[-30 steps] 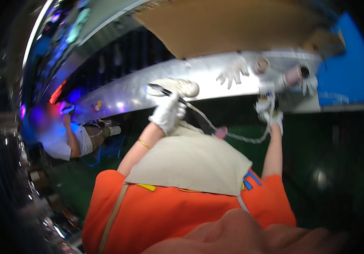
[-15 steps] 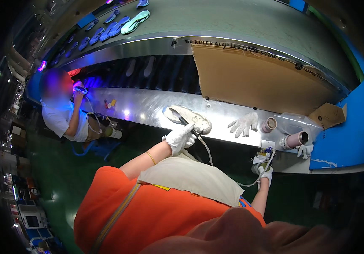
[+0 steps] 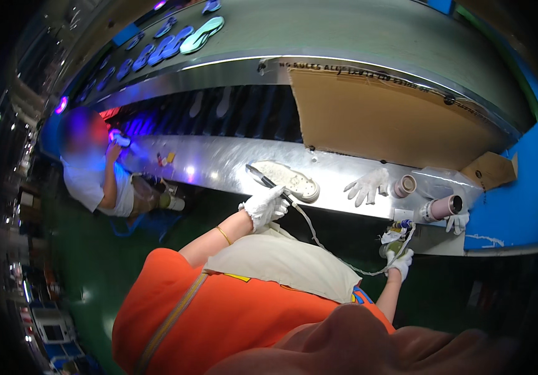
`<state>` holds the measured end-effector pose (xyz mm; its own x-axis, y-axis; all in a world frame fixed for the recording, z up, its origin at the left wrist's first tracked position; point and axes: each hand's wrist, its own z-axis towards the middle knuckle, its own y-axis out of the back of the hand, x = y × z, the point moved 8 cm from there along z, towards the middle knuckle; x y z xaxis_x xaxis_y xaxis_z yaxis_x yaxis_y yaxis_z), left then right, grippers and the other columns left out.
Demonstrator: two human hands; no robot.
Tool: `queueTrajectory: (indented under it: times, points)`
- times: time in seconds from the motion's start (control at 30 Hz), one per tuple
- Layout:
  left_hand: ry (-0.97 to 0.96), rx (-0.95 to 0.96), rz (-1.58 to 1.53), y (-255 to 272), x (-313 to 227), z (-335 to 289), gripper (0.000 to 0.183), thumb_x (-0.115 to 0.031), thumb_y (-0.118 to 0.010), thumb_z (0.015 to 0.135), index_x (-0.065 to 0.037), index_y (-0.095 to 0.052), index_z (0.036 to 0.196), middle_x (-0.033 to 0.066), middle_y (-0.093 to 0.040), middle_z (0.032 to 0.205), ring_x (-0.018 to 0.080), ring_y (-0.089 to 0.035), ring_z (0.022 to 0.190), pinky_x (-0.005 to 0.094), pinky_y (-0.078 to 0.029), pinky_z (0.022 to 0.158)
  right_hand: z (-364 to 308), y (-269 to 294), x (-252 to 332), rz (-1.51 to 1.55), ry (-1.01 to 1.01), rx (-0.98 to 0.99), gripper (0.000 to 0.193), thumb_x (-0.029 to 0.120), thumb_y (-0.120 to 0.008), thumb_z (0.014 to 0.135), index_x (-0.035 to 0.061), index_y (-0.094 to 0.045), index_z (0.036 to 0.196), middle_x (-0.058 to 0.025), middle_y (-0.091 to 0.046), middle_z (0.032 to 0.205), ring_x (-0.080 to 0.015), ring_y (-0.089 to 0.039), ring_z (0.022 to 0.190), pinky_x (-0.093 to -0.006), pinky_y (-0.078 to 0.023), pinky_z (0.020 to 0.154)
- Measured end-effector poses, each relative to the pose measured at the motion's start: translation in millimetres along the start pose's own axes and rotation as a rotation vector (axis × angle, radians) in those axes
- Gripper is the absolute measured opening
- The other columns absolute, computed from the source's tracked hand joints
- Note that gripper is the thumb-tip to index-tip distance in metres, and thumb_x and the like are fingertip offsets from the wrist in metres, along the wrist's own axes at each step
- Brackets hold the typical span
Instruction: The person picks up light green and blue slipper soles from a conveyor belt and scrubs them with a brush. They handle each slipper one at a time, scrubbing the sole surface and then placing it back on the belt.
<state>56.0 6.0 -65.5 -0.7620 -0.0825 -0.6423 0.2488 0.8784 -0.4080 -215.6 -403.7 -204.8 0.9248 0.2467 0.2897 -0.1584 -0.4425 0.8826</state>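
Observation:
My left hand (image 3: pixel 265 207), in a white glove, is closed around a slim black brush (image 3: pixel 266 182) with a pale hose (image 3: pixel 308 224) running from its rear end. The brush tip lies over the left side of a white shoe (image 3: pixel 294 181), which rests on the metal bench; I cannot tell whether they touch. Below the bench edge at the right, my gloved right hand (image 3: pixel 400 262) is wrapped against a greenish canister (image 3: pixel 393 251), partly hidden by fingers and hose. The hose links the canister to the brush.
On the metal bench (image 3: pixel 219 164) lie a loose white glove (image 3: pixel 367 186) and a pinkish cup (image 3: pixel 405 185). A pink cylinder (image 3: pixel 442 209) stands farther right. Cardboard (image 3: pixel 394 119) rises behind. Blue sandal soles (image 3: pixel 169 47) line the conveyor. A co-worker (image 3: pixel 94 165) sits at left.
The whole view has shifted slightly. My left hand keeps its grip on the brush over the shoe. My right hand stays at the canister, turned a little. The co-worker's raised hand has moved slightly.

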Motion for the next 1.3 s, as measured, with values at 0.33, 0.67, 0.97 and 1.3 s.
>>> queueTrajectory:
  times: [0.33, 0.67, 0.97, 1.3]
  points:
    - [0.118, 0.347, -0.101, -10.2, -55.2, 71.6, 0.029, -0.032, -0.053, 0.089, -0.004, -0.055, 0.097, 0.0166, -0.062, 0.090, 0.0252, -0.061, 0.073, 0.0326, -0.051, 0.067, -171.8, 177.3, 173.5, 1.579, 0.776, 0.234, 0.035, 0.022, -0.054, 0.086, 0.0026, -0.052, 0.116, -0.0202, -0.057, 0.114, -0.0297, -0.060, 0.095, -0.0385, -0.049, 0.081]
    - [0.340, 0.931, -0.185, -12.6, -107.2, 27.5, 0.039, -0.033, -0.048, 0.091, 0.000, -0.054, 0.111, 0.0182, -0.061, 0.102, 0.0262, -0.061, 0.092, 0.0372, -0.049, 0.081, -207.0, -79.9, 392.7, 1.376, 0.451, 0.854, 0.068, 0.022, -0.060, 0.085, 0.0071, -0.024, 0.141, -0.0125, -0.038, 0.134, -0.0213, -0.045, 0.112, -0.0330, -0.037, 0.096]
    - [0.195, 0.681, 0.395, 44.9, -91.8, 42.7, 0.033, -0.036, -0.046, 0.093, -0.006, -0.058, 0.101, 0.0051, -0.061, 0.076, 0.0120, -0.056, 0.054, 0.0218, -0.046, 0.047, -244.2, -100.1, 446.1, 1.461, 0.548, 0.713, 0.048, 0.026, -0.056, 0.090, 0.0070, -0.041, 0.131, -0.0069, -0.057, 0.110, -0.0142, -0.055, 0.086, -0.0271, -0.047, 0.073]
    - [-0.658, 0.348, 0.711, 81.2, -288.7, -51.4, 0.025, -0.021, -0.055, 0.089, -0.003, -0.058, 0.107, 0.0054, -0.062, 0.086, 0.0116, -0.058, 0.078, 0.0256, -0.050, 0.072, -228.1, -65.9, 392.4, 1.945, 0.403, 0.878, 0.036, 0.015, -0.066, 0.081, 0.0121, -0.050, 0.113, -0.0064, -0.054, 0.117, -0.0210, -0.057, 0.098, -0.0324, -0.050, 0.083]
